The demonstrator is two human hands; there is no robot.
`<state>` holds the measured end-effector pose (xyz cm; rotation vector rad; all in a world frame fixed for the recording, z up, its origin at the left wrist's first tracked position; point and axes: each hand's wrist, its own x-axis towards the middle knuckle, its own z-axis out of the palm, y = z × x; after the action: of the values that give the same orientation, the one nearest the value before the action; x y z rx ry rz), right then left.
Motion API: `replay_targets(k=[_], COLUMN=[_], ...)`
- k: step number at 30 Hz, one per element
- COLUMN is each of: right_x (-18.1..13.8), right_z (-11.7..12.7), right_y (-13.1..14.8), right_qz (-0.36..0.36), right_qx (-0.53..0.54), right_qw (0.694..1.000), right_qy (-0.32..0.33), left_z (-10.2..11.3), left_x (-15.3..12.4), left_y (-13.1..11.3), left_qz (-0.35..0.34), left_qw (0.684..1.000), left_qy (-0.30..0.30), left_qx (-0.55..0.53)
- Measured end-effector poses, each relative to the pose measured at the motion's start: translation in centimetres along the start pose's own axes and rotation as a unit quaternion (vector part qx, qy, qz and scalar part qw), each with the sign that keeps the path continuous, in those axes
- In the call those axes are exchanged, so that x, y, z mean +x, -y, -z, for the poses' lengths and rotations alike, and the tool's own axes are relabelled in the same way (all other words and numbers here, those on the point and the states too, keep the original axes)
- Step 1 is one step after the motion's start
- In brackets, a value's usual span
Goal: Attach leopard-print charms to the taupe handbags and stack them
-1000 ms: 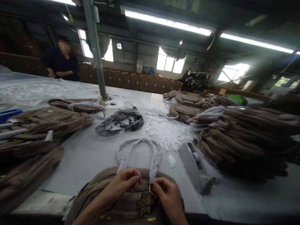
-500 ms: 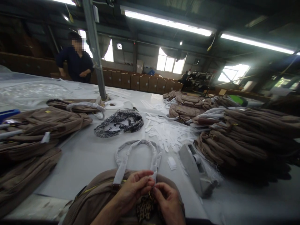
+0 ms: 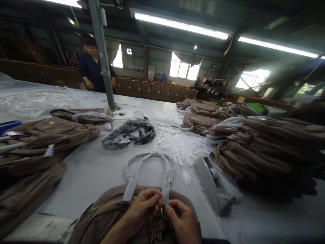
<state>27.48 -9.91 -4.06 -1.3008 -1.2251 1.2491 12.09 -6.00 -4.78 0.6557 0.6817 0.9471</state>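
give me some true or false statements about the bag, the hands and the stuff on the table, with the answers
1. The left hand and right hand are both at the brown bag. True.
2. The bag's handles are bare. False: they are wrapped in white material.
3. A leopard-patterned charm hangs between the hands. True.
4. The stacked bags on the right are blue. False: they are brown.
5. A black-and-white speckled loop lies on the table beyond the bag. True.
6. The grey dispenser is to the left of the bag. False: it is to the right.
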Motion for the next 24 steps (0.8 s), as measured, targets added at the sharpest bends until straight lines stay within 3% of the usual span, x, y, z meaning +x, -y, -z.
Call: replay_targets(k=[10,24], right_x=[-0.07,-0.04], right_z=[-0.23,-0.70], right_y=[0.36,0.85], right_qz=[0.031,0.047], right_qx=[-0.033,-0.129], right_qw=[0.999,0.989], right_qy=[-0.001,-0.061], left_z=[-0.18,-0.21], left_x=[-0.11,0.23], left_y=[0.19,1.03], left_qz=[0.019,-0.008], left_qw=[1.000,0.999], left_qy=[0.005,0.011], left_qx=[0.005,0.046])
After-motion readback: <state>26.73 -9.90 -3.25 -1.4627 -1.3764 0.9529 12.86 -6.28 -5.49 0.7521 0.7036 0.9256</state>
